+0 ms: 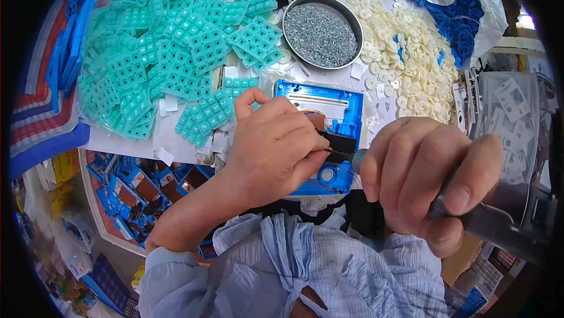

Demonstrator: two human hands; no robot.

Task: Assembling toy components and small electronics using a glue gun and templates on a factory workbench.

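A blue plastic housing (355,105) lies on the table in front of me, with a brown board, a black part and thin wires inside. My right hand (420,171) is wrapped around a dark electric screwdriver (499,229), whose greenish collar and thin bit point left over the housing. Above the housing, my left hand (273,145) pinches thumb and forefinger together right by the bit's tip. Whatever sits between those fingers is too small and hidden to make out.
Turquoise rubber keypads (194,36) are heaped at left. A round metal tray (286,19) of small screws stands behind the housing. Cream plastic discs (405,48) spread at right, near a blue bundle (461,24). A bin at lower left holds blue housings (126,194).
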